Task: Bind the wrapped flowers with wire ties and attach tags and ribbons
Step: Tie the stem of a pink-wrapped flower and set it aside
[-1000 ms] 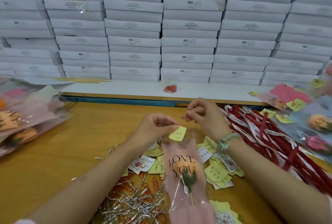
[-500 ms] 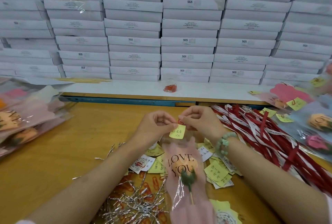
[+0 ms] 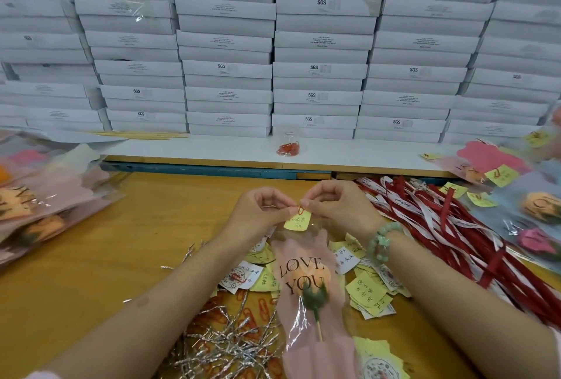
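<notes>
- Yellow tag (image 3: 298, 221) is pinched at its top edge by the left hand (image 3: 261, 211): thumb and forefinger closed on it, other fingers loosely curled.
- At the same top edge a red paper clip (image 3: 300, 209) is pinched by the right hand (image 3: 337, 205). The fingertips of both hands nearly meet there.
- Bead bracelet (image 3: 384, 240), pale green, is worn on the right wrist.
- Wrapped flower (image 3: 306, 287) is laid on the wooden table (image 3: 91, 257) between the forearms, in a pink sleeve printed "LOVE YOU", with its top end just under the held tag. Whether the tag is already clipped to the sleeve cannot be told.
- Loose tags (image 3: 367, 293), yellow and white, are scattered on both sides of the sleeve.
- Wire ties (image 3: 224, 345), silver, are heaped just left of the sleeve's lower half, over loose red clips (image 3: 261, 309).
- Ribbons (image 3: 455, 227), red and white, are piled to the right.
- More bagged flowers are stacked at the left edge (image 3: 36, 205) and the right edge (image 3: 531, 205).
- White boxes (image 3: 318, 69) are stacked along the back. A small clear bag of clips (image 3: 288, 148) is set on the white ledge below them.
</notes>
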### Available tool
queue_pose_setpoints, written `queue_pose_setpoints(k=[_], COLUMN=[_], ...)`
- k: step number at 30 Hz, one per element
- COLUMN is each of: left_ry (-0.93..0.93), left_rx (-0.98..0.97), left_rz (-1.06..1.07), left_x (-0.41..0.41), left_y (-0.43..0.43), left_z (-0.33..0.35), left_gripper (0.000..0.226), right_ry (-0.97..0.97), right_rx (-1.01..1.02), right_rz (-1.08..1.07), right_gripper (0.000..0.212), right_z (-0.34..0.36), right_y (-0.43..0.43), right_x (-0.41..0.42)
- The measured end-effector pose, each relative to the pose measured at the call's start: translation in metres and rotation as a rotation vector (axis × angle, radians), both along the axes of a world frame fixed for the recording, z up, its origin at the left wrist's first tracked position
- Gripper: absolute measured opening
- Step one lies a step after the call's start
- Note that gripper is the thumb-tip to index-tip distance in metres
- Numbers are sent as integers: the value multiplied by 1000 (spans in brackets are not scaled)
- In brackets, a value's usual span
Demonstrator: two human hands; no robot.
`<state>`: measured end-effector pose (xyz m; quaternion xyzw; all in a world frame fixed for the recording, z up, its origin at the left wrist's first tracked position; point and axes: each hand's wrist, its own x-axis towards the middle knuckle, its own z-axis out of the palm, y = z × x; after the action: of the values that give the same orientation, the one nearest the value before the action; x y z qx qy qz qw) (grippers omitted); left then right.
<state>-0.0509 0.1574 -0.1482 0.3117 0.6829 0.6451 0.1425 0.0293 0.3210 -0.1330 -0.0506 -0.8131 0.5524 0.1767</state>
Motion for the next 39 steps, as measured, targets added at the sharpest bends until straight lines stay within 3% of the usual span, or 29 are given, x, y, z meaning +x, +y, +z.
queue_pose_setpoints(k=[14, 18, 21, 25, 28, 33, 39], left_ry=[29, 129, -51, -349, -460, -509, -613], left_rx=[-21, -104, -80, -20, -18, -105, -141], left_rz=[22, 182, 246, 70, -63, -191, -488], left_x=[3, 8, 10, 30, 53, 81, 116], left_y=[-3, 0, -1, -9, -16, -44, -72], left_z=[8, 21, 39, 55, 60, 51, 32], left_gripper=[10, 32, 48, 63, 54, 97, 61], right_ry=[-108, -74, -34, 23, 79, 150, 159], right_rx=[-102, -241, -368, -538, -602, -734, -801], right_rz=[135, 116, 101, 43, 2, -43, -95], right_gripper=[6, 10, 13, 15, 14, 10, 7], right_z=[6, 12, 19, 28, 33, 37, 37], right_y=[7, 13, 15, 16, 18, 23, 24], right_x=[5, 4, 5, 8, 11, 9, 7])
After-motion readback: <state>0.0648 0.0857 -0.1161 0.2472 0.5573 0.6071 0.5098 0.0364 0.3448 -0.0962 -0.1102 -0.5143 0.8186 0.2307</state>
